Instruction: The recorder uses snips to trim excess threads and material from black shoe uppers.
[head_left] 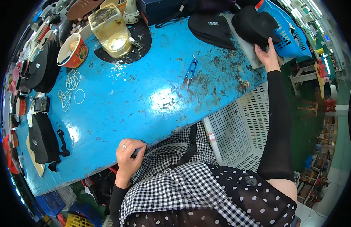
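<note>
My right hand (267, 55) reaches far to the right rear of the blue table (137, 98) and grips a black fabric piece (253, 24) lying next to a blue plastic basket (287, 32). My left hand (129, 155) rests curled on the table's near edge, a ring on one finger, with nothing visible in it. Blue thread snips (189, 72) lie on the worn table top between the two hands. Another black fabric piece (211, 28) lies at the far edge.
A yellowish glue tub (110, 30) stands on a black mat, a red bowl (73, 51) beside it. White rings (72, 89) are scattered left. Black bags (42, 140) sit at the left end. A white perforated crate (239, 128) stands under the table at right.
</note>
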Tool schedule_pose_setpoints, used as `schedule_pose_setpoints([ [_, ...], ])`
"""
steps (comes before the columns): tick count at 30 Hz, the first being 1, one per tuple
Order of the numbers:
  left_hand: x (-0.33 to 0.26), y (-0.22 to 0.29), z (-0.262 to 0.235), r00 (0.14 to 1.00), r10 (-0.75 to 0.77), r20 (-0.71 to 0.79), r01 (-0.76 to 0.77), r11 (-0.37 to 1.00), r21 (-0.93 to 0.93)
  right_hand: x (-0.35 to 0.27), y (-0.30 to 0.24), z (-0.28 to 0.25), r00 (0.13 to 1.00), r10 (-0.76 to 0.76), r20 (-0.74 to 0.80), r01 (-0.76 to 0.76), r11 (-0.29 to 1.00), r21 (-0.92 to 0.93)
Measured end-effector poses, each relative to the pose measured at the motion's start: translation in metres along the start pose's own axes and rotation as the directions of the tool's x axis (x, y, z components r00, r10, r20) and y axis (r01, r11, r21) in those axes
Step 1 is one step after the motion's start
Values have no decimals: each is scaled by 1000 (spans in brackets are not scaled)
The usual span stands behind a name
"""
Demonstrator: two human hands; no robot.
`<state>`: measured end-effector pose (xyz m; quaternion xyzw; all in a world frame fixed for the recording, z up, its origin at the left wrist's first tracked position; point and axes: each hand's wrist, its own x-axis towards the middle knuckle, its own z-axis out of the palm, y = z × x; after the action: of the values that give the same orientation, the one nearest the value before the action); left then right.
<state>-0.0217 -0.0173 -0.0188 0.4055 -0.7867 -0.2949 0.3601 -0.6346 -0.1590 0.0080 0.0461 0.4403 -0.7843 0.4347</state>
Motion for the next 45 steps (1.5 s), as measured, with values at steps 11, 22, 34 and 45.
schedule_pose_setpoints([
  [11,1,1,1,997,64,35,-66,997,49,-16,25,33,987,-159,20,157,938,-310],
  [22,6,1,1,994,88,68,-92,994,61,55,-28,11,995,73,64,-48,946,-322],
  [34,7,0,4,994,76,77,-84,991,102,117,-109,-29,859,469,206,-259,744,-616],
  [45,7,1,3,993,102,66,-110,985,130,14,-23,20,995,-29,96,90,679,-728],
])
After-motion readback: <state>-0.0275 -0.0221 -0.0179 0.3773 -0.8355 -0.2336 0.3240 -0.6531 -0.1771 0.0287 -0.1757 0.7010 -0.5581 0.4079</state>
